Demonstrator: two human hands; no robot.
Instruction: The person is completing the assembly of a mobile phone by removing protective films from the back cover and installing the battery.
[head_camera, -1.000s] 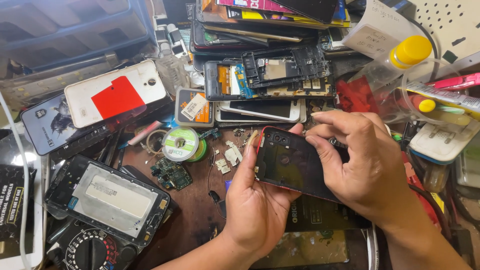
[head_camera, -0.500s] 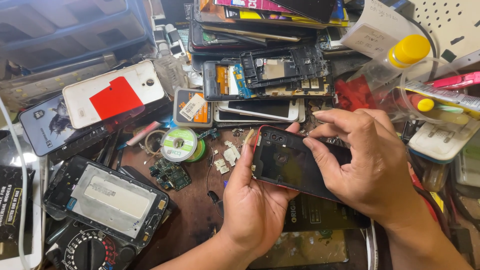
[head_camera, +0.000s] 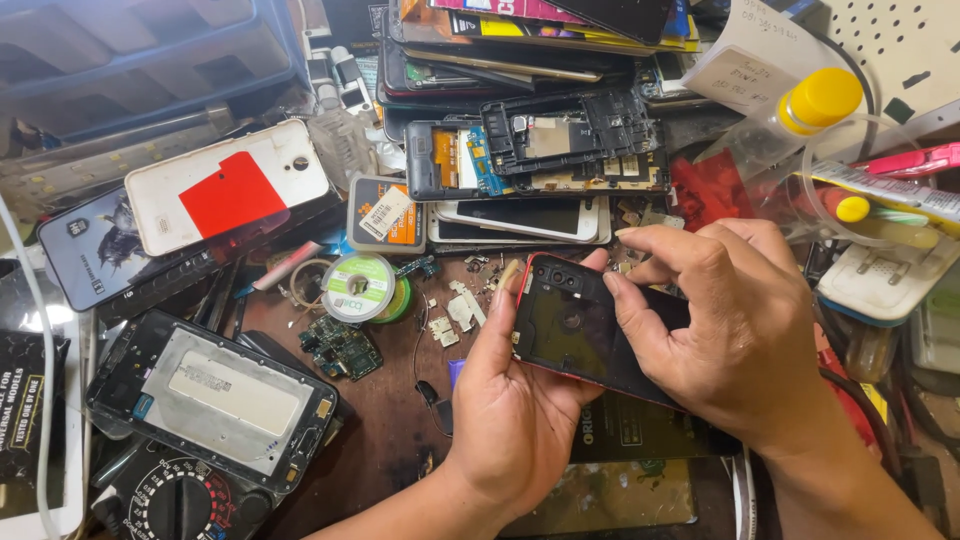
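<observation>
Head view. My left hand (head_camera: 520, 400) cups the dark phone (head_camera: 575, 335) from below and the left side, palm up, fingers loosely curled along its edge, thumb up by the top corner. My right hand (head_camera: 715, 335) comes over the phone from the right, fingers bent and close together, fingertips (head_camera: 612, 285) pressing on its back near the camera end. Both hands are closed on it, neither spread wide. The phone has a red rim, lies tilted, back side up, held just above the middle of the brown bench (head_camera: 390, 430).

Counts: one phone in hand. One white back cover with a red patch (head_camera: 228, 195) at left, lying on one dark printed cover (head_camera: 95, 250). One opened phone frame with a silver plate (head_camera: 215, 395) lower left, one multimeter dial (head_camera: 180, 500) under it. One green solder spool (head_camera: 360, 287), one small green circuit board (head_camera: 340, 347) beside it. One stripped phone frame (head_camera: 570, 135) on a stack of phones behind; how many are in the stack I cannot tell. One yellow-capped bottle (head_camera: 815, 105) at upper right.
</observation>
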